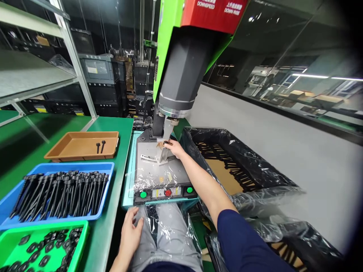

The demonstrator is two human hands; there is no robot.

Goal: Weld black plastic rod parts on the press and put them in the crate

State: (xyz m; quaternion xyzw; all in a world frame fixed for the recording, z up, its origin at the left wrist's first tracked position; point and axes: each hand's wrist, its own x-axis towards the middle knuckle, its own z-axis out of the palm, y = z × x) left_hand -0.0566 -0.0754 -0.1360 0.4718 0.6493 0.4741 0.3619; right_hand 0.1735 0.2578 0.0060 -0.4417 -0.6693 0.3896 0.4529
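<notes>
Your left hand [129, 233] lies nearest, at 6 o'clock. It rests on your thigh [167, 234] with fingers loosely spread, holding nothing.

Your right hand [175, 148] reaches to 12 o'clock, onto the plate [159, 170] of the press, directly under the horn [168, 128]. Its fingers [169, 143] are pinched on a small part [162, 144] at the fixture.

Judgement: this is the seating step, with the part being placed or adjusted beneath the horn. The next move calls for the part to sit square in the fixture. Your hand must be fully clear of the horn before either green button [143, 195] is touched.

Part: small, dark with a tan edge, mostly hidden by your fingertips; shape not legible.

Stock at 9 o'clock: blue tray [111, 166] of long black screws [59, 194].
</notes>
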